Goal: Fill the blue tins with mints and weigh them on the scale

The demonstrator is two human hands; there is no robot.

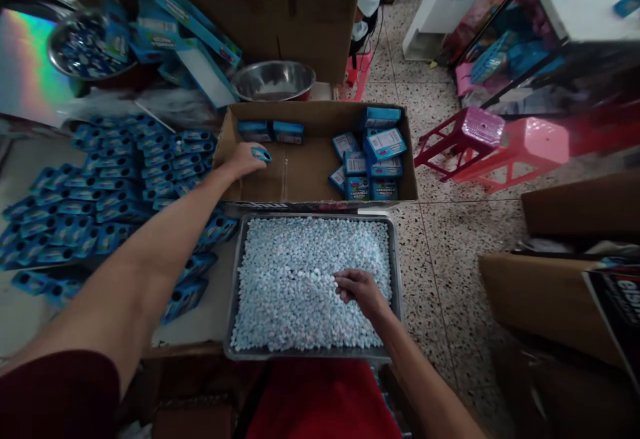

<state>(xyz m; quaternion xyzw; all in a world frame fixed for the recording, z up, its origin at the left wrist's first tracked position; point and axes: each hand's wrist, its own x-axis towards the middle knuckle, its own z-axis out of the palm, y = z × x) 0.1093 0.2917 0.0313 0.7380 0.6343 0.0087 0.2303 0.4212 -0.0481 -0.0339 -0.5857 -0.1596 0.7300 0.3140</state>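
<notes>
L hand (249,159) grips small blue printed box (262,154) in open brown cardboard carton (313,169). R hand (357,288), fingertips bunched, over pale-blue pellets (300,319) in grey rect. tray (397,272); grasp: can't tell.

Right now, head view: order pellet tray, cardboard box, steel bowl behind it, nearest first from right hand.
From the right hand:
1. Pellet tray: directly beneath.
2. Cardboard box: beyond the tray.
3. Steel bowl: behind the box, toward the left.
</notes>
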